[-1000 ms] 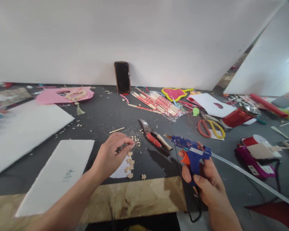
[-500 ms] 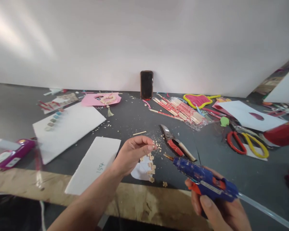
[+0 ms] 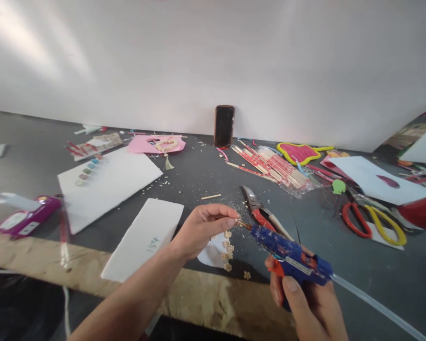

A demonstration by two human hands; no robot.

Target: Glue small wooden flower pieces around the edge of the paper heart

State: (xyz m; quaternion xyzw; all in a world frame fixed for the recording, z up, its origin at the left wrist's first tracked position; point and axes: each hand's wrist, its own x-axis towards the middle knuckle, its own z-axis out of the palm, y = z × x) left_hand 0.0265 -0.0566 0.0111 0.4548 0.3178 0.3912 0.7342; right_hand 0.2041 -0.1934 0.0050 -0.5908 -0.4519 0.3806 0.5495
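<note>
My right hand [image 3: 305,298] is wrapped round a blue hot glue gun [image 3: 287,253] with an orange trigger. A clear glue stick [image 3: 376,303] sticks out of its back end. The brass nozzle [image 3: 244,225] is at the fingertips of my left hand [image 3: 208,227], which pinches a small pale piece [image 3: 238,218], too small to make out fully. Below my left hand lies a white paper shape [image 3: 212,253], partly hidden, with small wooden flower-like pieces [image 3: 227,248] along its right edge. One loose piece [image 3: 247,275] is near the table edge.
Red-handled pruning shears [image 3: 261,213] lie beyond the glue gun. Scissors [image 3: 357,220] with red and yellow handles are to the right. A phone [image 3: 224,126] leans against the white wall. White boards [image 3: 151,232], bagged sticks [image 3: 280,168] and a purple glue gun [image 3: 31,217] lie around.
The glue gun has moved left, bringing its nozzle from a gap away up to my left fingertips. My left hand keeps its pinch. The view has shifted slightly.
</note>
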